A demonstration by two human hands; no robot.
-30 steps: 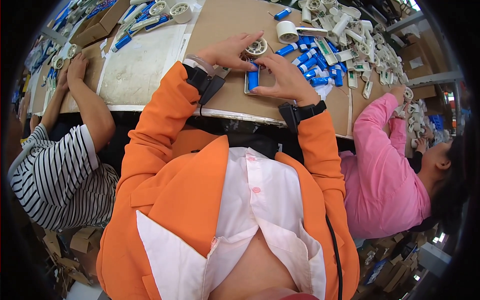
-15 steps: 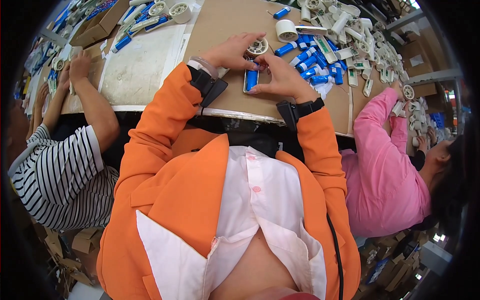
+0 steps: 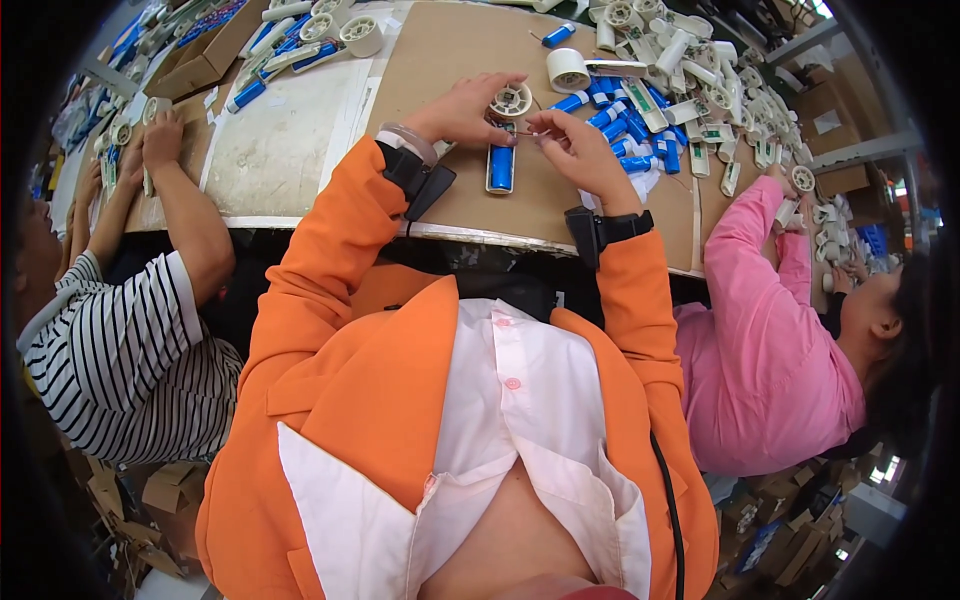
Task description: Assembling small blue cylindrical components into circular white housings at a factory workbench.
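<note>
A white plastic housing with a round, spoked head [image 3: 511, 99] and a narrow handle lies before me on the brown board. Inside the handle sits a blue cylindrical battery [image 3: 501, 168]. My left hand [image 3: 462, 112] is closed on the housing, fingers at the round head and thumb pressing at the battery's upper end. Just right of it, my right hand [image 3: 577, 148] pinches a thin reddish wire [image 3: 527, 133] between thumb and forefinger; the wire's ends are too small to make out.
Blue batteries [image 3: 625, 125] and white housings [image 3: 690, 60] are heaped to the right. A white cylindrical part [image 3: 568, 70] stands by them. More parts and a cardboard box [image 3: 200, 60] lie at far left. Co-workers sit on both sides, in a striped shirt [image 3: 130, 350] and a pink top [image 3: 765, 370].
My right hand has drawn back from the battery's lower end to the wire near its top, baring the battery. My left hand stays on the housing.
</note>
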